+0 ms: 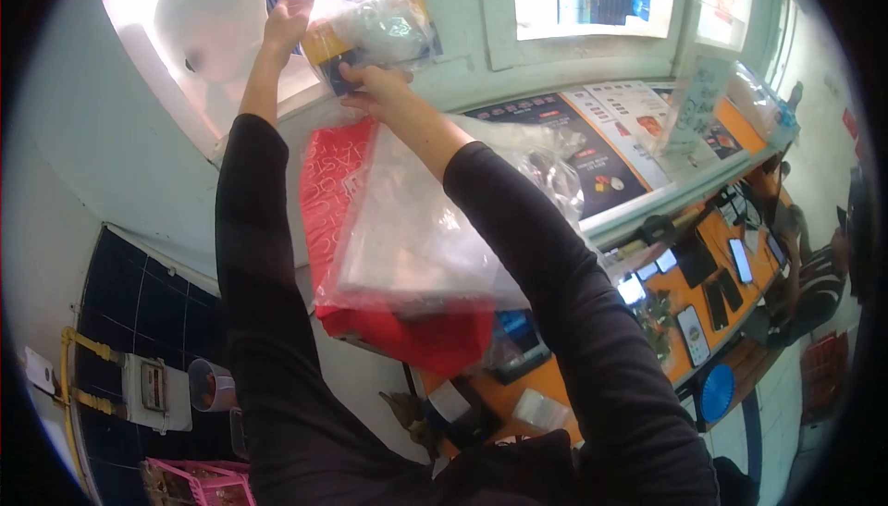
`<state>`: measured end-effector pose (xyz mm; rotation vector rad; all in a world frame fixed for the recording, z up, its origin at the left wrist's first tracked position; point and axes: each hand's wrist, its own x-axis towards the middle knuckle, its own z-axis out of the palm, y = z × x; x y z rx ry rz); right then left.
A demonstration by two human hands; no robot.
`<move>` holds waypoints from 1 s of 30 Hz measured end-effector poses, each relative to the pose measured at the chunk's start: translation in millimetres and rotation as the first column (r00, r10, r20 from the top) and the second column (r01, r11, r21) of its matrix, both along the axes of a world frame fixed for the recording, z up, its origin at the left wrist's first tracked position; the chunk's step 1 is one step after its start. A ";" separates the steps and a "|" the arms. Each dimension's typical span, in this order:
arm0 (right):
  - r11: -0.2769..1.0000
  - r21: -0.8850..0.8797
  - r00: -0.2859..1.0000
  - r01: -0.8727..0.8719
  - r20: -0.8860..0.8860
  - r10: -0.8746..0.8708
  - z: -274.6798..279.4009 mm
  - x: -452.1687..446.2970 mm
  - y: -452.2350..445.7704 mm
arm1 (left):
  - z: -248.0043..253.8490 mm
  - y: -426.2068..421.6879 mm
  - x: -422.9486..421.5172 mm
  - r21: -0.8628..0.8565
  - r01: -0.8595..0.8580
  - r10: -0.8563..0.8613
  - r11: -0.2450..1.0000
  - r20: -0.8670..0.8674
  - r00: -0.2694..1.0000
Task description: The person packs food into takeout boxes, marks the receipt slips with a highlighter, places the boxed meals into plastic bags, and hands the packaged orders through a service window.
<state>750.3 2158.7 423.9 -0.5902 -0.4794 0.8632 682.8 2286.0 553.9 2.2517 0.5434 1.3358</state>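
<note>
In front of the window, high in the view, is a yellow and dark blue package [324,47] with crumpled clear plastic [384,32] over its front. My left hand [289,20] is closed at its upper left corner. Lower down, my right hand [379,92] grips its bottom edge, the thumb apart from the fingers. Glare washes out the package's top. Beneath my right forearm lie large clear plastic bags [416,238] over a red bag [324,201] with white lettering.
Menu sheets [592,154] and a clear stand [696,104] line the ledge. Several phones, one of them lit [692,335], lie on the orange table [504,395]. A person [814,275] sits at right. A pink basket [217,483] and a meter [155,390] are at lower left.
</note>
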 end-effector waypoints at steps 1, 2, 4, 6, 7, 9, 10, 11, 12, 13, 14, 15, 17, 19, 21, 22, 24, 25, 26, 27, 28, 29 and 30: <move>0.993 -0.108 0.998 -0.049 0.036 0.053 3.7 -1.2 -17.7 | -4.4 -5.3 -5.9 -0.006 0.009 -0.009 1.000 -0.003 1.000; 0.971 -0.219 0.992 -0.093 0.062 0.109 5.4 -2.5 -36.7 | -10.5 -10.8 -12.4 0.009 0.032 -0.032 0.999 0.007 0.999; 0.976 -0.195 0.993 -0.096 0.043 0.107 2.2 -32.2 -109.1 | -21.7 2.0 -23.5 0.144 0.005 -0.009 0.990 0.026 1.000; 0.998 -0.006 0.977 -0.065 0.205 0.065 -8.8 -74.1 -226.8 | -38.5 -62.9 -64.7 0.192 0.057 -0.077 0.980 0.097 0.992; 0.997 0.025 0.918 -0.074 0.393 0.058 -25.1 -79.6 -278.4 | -55.0 -81.4 -86.2 0.183 0.119 -0.143 0.976 0.121 0.982; 0.952 0.170 0.775 0.254 0.553 -0.305 -75.5 -90.5 -367.7 | -81.6 -148.9 -134.6 0.101 0.207 -0.214 0.973 0.067 0.975; 0.856 0.154 0.684 0.494 0.539 -0.492 -102.4 -90.3 -401.7 | -97.8 -178.2 -162.0 0.154 0.218 -0.209 0.964 -0.073 0.975; 0.761 0.065 0.654 0.645 0.469 -0.594 -147.8 -77.2 -433.3 | -122.1 -208.3 -181.2 0.072 0.266 -0.260 0.961 -0.082 0.962; 0.568 -0.054 0.535 0.821 0.420 -0.734 -196.5 -54.4 -447.1 | -141.2 -246.2 -202.5 0.126 0.245 -0.222 0.961 -0.170 0.960; 0.327 -0.201 0.381 0.924 0.390 -0.838 -234.9 -47.0 -465.9 | -155.6 -281.0 -218.4 0.173 0.238 -0.185 0.956 -0.274 0.944; 0.388 -0.299 0.461 0.872 0.232 -0.856 -240.1 -46.1 -460.5 | -163.3 -286.1 -221.0 0.163 0.247 -0.194 0.955 -0.286 0.938; 0.458 -0.378 0.516 0.805 0.064 -0.854 -242.1 -45.6 -449.3 | -177.4 -288.0 -222.3 0.127 0.200 -0.162 0.972 -0.258 0.952; 0.666 -0.419 0.640 0.617 -0.225 -0.735 -266.2 -34.1 -431.0 | -204.1 -293.2 -220.8 0.088 0.152 -0.129 0.984 -0.230 0.965; 0.841 -0.294 0.729 0.455 -0.419 -0.541 -330.9 -12.3 -428.9 | -224.1 -288.3 -216.5 0.142 0.048 -0.017 0.989 -0.214 0.977; 0.940 -0.142 0.808 0.310 -0.482 -0.339 -321.1 -18.9 -409.4 | -236.7 -287.4 -210.3 0.442 -0.053 0.138 0.895 -0.163 0.977; 0.939 -0.148 0.794 0.312 -0.502 -0.343 -309.6 -22.9 -404.6 | -233.5 -291.5 -210.9 0.450 -0.100 0.187 0.887 -0.153 0.970; 0.937 -0.164 0.780 0.309 -0.520 -0.348 -310.8 -28.3 -399.5 | -233.6 -299.7 -207.7 0.498 -0.112 0.193 0.860 -0.113 0.975; 0.936 -0.130 0.806 0.328 -0.479 -0.349 -325.9 -26.3 -394.4 | -239.0 -298.4 -214.6 0.499 -0.117 0.197 0.859 -0.111 0.974; 0.927 -0.079 0.828 0.366 -0.427 -0.363 -336.4 -15.8 -389.7 | -244.0 -295.6 -216.6 0.511 -0.142 0.216 0.848 -0.089 0.972; 0.912 0.088 0.866 0.401 -0.362 -0.346 -347.9 -8.5 -380.6 | -243.5 -289.9 -202.5 0.526 -0.152 0.209 0.837 -0.049 0.977; 0.882 -0.009 0.807 0.471 -0.399 -0.435 -329.9 -12.1 -378.8 | -243.7 -292.4 -200.7 0.548 -0.188 0.260 0.815 -0.056 0.964; 0.851 -0.141 0.740 0.507 -0.436 -0.513 -318.9 -30.7 -384.6 | -251.1 -300.5 -204.1 0.529 -0.162 0.244 0.833 -0.088 0.966; 0.848 -0.134 0.742 0.513 -0.426 -0.517 -311.7 -27.9 -383.1 | -248.2 -299.8 -199.5 0.531 -0.196 0.263 0.824 -0.053 0.963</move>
